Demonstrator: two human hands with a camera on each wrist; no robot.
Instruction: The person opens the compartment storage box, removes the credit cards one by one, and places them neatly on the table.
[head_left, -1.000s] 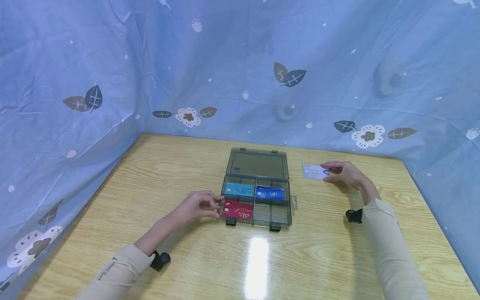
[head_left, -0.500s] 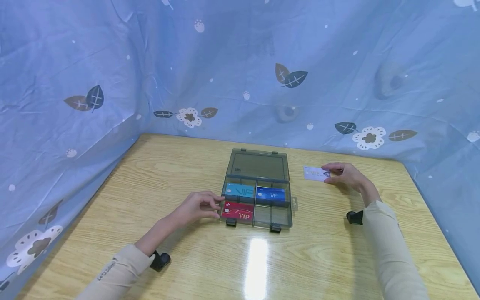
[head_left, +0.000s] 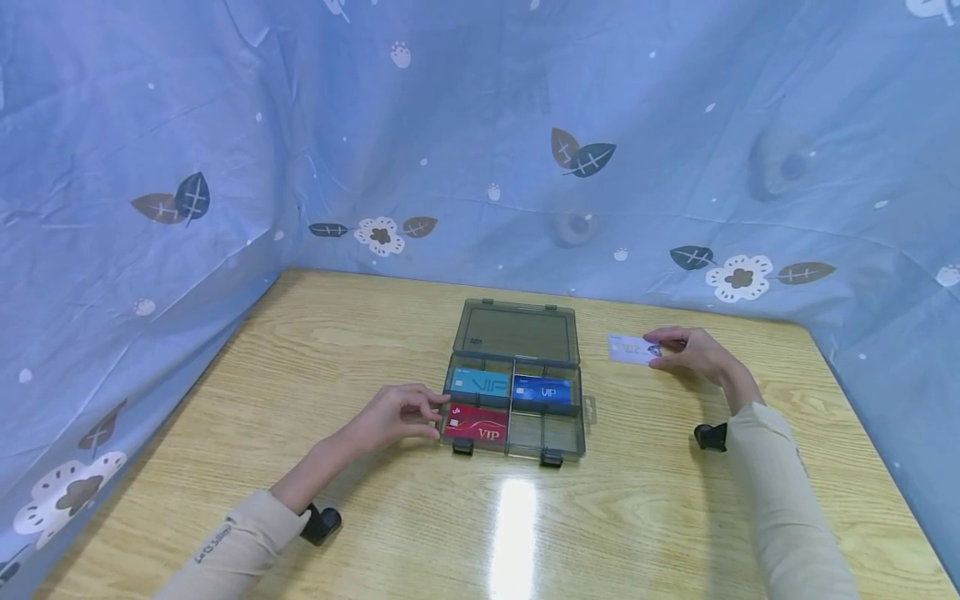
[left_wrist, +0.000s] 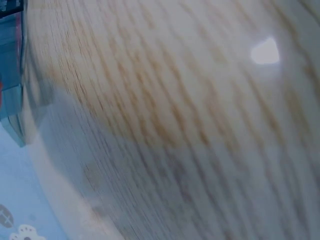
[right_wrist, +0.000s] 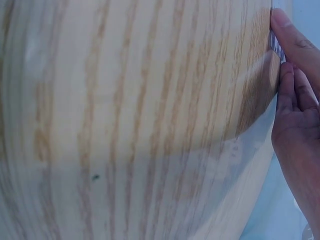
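**Head view: right hand point(head_left: 692, 352) pinching a white card point(head_left: 627, 348) near a compartment box point(head_left: 564, 431)**

The right hand's fingers are holding the white card narrowly by its right end; the rest is sticking out leftward, to the right of the box. Whether the card is lying on the desk point(head_left: 352, 333) or hovering just above it, I cannot tell. The left hand point(head_left: 390, 417) is bending its fingers loosely at the box's left edge, thumb apart from forefinger; whether they are pressing on it is unclear.

With the grip sitting at one end only, the card could be swivelling or slipping if the pinch loosens. If it is lying flat, its thin edge could be sliding along the desk instead of rising. A bump from the left hand could be shifting the box or disturbing the red card point(head_left: 468, 427) close by.

As for writing, the red card in the near left compartment is showing "VIP", and so is the blue card point(head_left: 551, 389) at far right. The teal card point(head_left: 471, 382) at far left is bearing large letters, apparently "VIP" too. The white card is carrying faint gold lettering, perhaps the same. Marks on the lid point(head_left: 525, 329) and the left sleeve point(head_left: 243, 529) are staying unreadable.
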